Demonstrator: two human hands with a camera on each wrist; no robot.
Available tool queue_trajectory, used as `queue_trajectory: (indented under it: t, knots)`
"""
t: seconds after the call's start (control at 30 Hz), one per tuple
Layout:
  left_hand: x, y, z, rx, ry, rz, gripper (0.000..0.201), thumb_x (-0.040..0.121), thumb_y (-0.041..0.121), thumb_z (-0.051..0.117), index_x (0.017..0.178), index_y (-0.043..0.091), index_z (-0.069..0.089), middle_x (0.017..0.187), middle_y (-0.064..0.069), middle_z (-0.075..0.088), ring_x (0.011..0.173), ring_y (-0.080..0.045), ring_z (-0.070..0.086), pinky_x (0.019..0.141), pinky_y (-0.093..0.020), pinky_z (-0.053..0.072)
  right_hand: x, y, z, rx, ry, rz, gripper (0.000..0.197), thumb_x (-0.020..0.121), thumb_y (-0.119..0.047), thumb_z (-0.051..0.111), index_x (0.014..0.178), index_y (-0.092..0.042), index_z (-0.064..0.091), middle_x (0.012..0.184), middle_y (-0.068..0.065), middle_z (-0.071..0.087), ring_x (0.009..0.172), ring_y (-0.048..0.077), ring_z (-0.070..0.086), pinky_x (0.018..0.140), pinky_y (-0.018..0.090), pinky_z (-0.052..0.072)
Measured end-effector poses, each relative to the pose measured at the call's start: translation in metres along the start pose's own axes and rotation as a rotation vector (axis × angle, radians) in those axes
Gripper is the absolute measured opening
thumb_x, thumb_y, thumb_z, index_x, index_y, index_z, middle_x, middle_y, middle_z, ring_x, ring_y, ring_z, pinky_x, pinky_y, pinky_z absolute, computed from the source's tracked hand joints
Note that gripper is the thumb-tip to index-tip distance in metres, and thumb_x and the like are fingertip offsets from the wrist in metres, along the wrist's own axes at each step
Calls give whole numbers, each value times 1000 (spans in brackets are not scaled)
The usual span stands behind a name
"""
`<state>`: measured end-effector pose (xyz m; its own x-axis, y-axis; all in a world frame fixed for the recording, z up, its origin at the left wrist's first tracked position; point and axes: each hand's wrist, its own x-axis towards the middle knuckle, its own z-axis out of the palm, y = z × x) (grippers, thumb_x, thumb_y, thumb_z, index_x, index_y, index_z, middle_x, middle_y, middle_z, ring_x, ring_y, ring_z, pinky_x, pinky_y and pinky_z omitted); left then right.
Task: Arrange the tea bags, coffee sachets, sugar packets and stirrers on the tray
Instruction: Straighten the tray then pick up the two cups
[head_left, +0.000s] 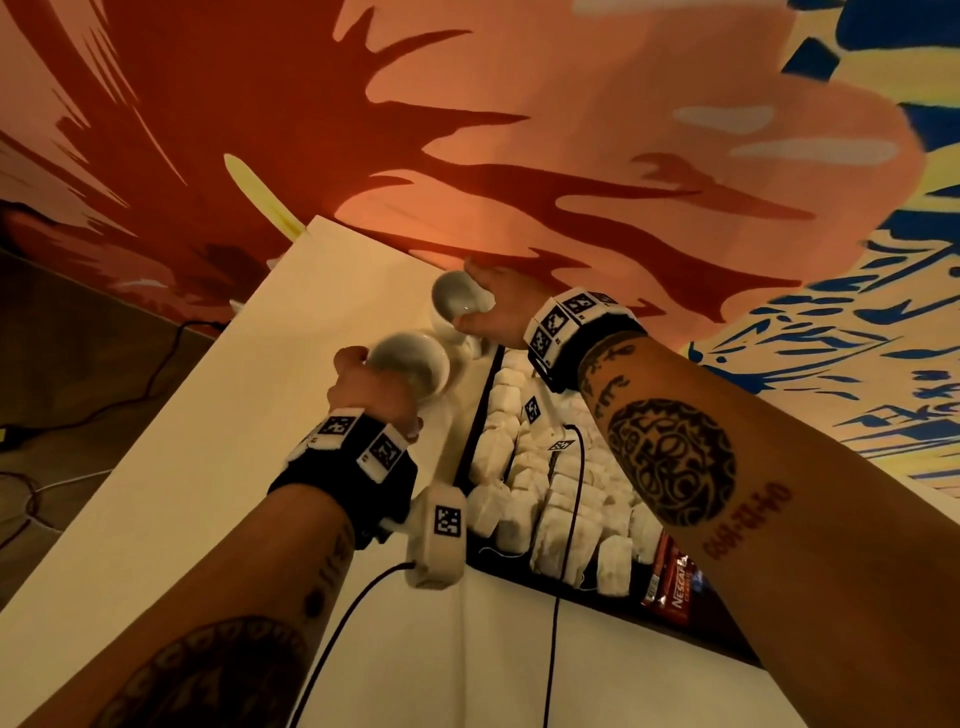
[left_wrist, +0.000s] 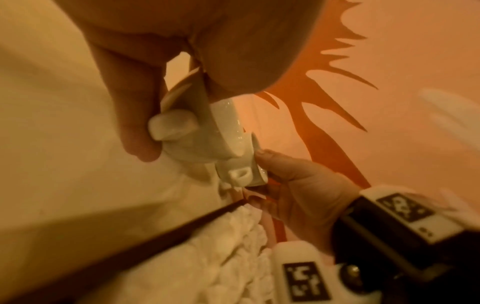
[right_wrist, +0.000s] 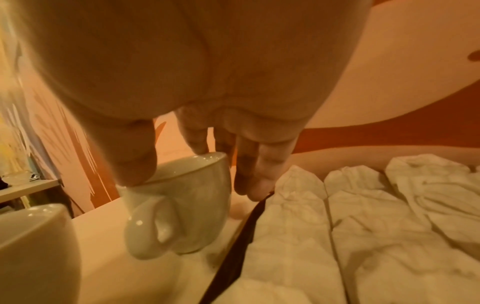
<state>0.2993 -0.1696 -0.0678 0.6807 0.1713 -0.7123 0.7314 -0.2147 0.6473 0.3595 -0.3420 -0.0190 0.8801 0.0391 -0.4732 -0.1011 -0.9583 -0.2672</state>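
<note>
Left hand (head_left: 371, 387): curled round a white cup (head_left: 410, 366), held above the cream tabletop (head_left: 208, 467) just left of the tray; in the left wrist view, thumb and fingers (left_wrist: 135, 115) clamped on the cup's rim and wall beside its handle, cup tipped on its side.

Right hand (head_left: 493, 306): pinching a second white cup (head_left: 457, 299) by the rim, thumb (right_wrist: 135, 156) inside the lip, fingertips on the far edge; cup hanging tilted, handle toward the wrist camera, over the tabletop at the far left corner of the tray. Remaining fingers straight, pointing down beside the cup.

Third cup (head_left: 452, 332): white, partly hidden beneath the right hand's cup; seated on the tabletop or not, cannot tell.

Tray (head_left: 470, 441): dark, rectangular, on the tabletop to the right of both cups.

Tea bags (head_left: 550, 499): white, crumpled paper, packed in close rows over most of the visible tray, touching one another; strings trailing at the near edge.

Coffee sachet (head_left: 672, 582): red, printed label, at the near edge of the tray, partly hidden under the right forearm.

Sugar packets, stirrers: not made out in any view.

Wristbands (head_left: 363, 447): black, with white tag blocks, on both wrists; black cables hanging from each.

Wall (head_left: 467, 130): orange, red and blue painted pattern behind the tabletop.
</note>
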Motion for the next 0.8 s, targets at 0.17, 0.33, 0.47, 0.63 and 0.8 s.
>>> queue_trajectory:
  t: [0.17,0.33,0.47,0.63,0.8]
  knots:
    - [-13,4,9,-200,-67,-95,49,94,16,53,139,23,34,92,-22,62,85,-45,68,70,-64,57,-1,-2,-1,-90,15,-24,85,94,-44,61,159,-16,12,161,9,27,145,31,31,117,40,30]
    - [-9,-7,4,35,-60,32,43,97,36,41,139,28,31,115,-19,60,99,-43,63,86,-60,55,-4,-6,5,-151,20,-88,89,93,-50,60,160,-20,10,168,2,4,153,24,10,124,39,17]
    - [-4,-6,3,31,-76,89,44,99,32,39,143,31,30,118,-18,61,101,-43,64,90,-61,53,-4,-3,11,-226,11,-90,86,97,-46,57,160,-16,7,168,2,-1,154,22,5,125,38,13]
    - [-9,-1,11,-157,-70,9,42,105,27,32,146,36,32,120,-16,59,77,-33,63,72,-49,59,0,-3,6,-157,12,-80,90,94,-35,66,160,-20,7,168,1,6,153,23,14,124,38,16]
    - [-8,-2,15,-242,-57,-23,44,105,19,25,146,35,31,111,-14,60,60,-25,56,66,-38,55,2,-5,4,-176,18,-40,91,94,-37,66,160,-20,6,168,0,7,153,23,16,124,37,17]
